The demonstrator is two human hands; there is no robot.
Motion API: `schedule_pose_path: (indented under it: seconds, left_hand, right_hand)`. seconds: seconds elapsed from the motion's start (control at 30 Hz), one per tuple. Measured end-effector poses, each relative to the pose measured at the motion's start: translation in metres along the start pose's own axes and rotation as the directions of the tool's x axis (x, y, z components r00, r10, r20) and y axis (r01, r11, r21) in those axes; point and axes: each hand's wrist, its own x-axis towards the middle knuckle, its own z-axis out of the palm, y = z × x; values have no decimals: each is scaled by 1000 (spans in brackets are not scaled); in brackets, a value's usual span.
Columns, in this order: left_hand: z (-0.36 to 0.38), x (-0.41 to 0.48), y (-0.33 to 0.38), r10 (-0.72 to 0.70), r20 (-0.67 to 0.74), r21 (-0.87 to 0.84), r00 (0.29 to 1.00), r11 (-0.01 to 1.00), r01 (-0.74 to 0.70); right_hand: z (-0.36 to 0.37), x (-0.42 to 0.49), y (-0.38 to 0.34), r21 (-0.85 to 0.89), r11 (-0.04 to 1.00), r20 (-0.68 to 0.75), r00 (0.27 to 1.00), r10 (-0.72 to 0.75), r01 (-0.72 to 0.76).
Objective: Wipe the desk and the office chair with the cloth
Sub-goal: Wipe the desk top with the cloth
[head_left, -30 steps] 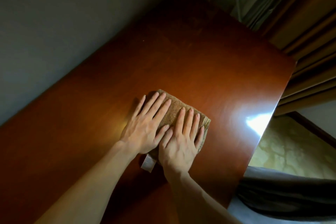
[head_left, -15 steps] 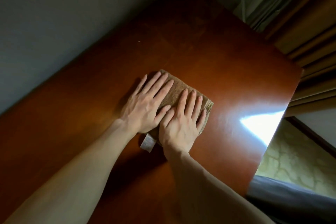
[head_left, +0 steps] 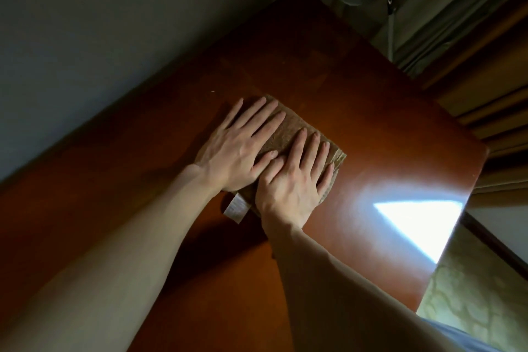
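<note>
Flat under both hands' spread fingers (head_left: 304, 148), the folded cloth (head_left: 291, 131) on the desk (head_left: 371, 128).

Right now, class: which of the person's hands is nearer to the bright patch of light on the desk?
Right. The right hand lies on the cloth beside the light patch; the left hand lies beyond it, farther away.

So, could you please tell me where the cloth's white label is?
In the head view, the white label lies on the desk, beside the right hand wrist.
</note>
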Motion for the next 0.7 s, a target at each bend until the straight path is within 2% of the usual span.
schedule_pose_path:
  seconds: [0.27, 0.7]
  left_hand:
    - [1, 63, -21, 24, -8, -14, 1000, 1000, -24]
    - [6, 154, -49, 52, -9, -6, 999, 999, -52]
  right_hand:
    - [4, 64, -8, -18, 1000, 9, 1000, 4, -4]
    - [21, 155, -14, 3, 1000, -121, 993, 8, -8]
